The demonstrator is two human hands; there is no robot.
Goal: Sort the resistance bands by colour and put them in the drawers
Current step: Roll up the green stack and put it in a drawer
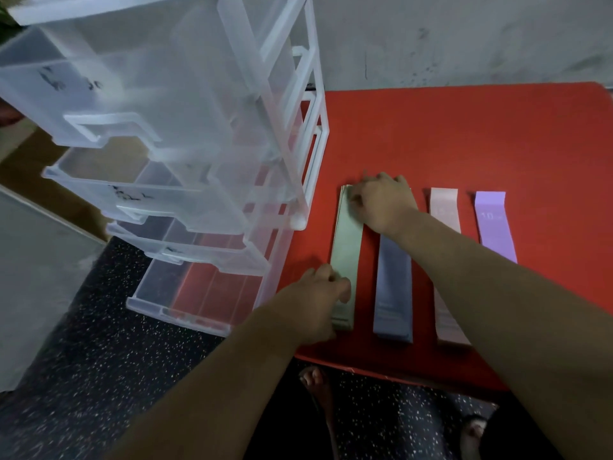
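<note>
On the red counter (464,134), just right of the clear drawer unit (199,127) with its drawers pulled out, the green bands (346,240) lie stacked. Your left hand (318,303) pinches their near end, fingers curled on it. Your right hand (381,202) bends its fingers over the far end. The blue bands (393,287), pink bands (444,207) and purple bands (494,227) lie alongside, each apart.

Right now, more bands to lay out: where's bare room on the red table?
Bare: far half of the red table, between the bands' far ends and the wall; also right of the purple band. Crowded: near left, where left hand and right hand hold the green stack beside the drawer unit.
</note>
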